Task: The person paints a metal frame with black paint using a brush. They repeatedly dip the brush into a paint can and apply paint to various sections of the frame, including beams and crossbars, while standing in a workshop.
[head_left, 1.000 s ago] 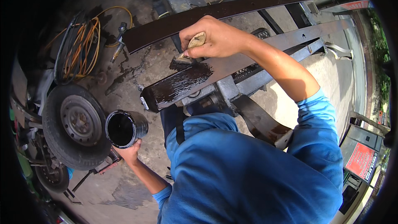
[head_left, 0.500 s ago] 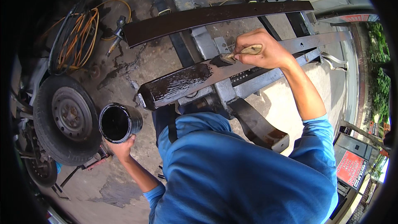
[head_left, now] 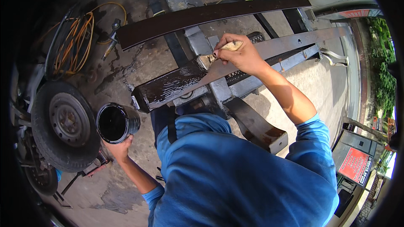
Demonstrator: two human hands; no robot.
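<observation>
My right hand (head_left: 240,54) grips a paintbrush (head_left: 219,52) with a pale wooden handle, its bristles resting on a long flat steel bar (head_left: 269,50). The bar's near end (head_left: 168,86) is coated in wet dark brown paint; the far part is bare grey metal. My left hand (head_left: 119,148) holds a round tin of dark paint (head_left: 115,122) from below, off to the left of the bar. A second long bar (head_left: 202,17), fully dark brown, lies behind on the same supports.
A wheel with a tyre (head_left: 63,126) lies at the left. Coiled orange cable (head_left: 73,44) sits on the stained concrete floor. Grey metal frame beams (head_left: 198,44) carry the bars. A shorter dark bracket piece (head_left: 256,128) lies below. A red sign (head_left: 355,164) stands at right.
My right hand has slid the brush back toward the painted end of the bar. The view has shifted a little; the tin stays in my left hand.
</observation>
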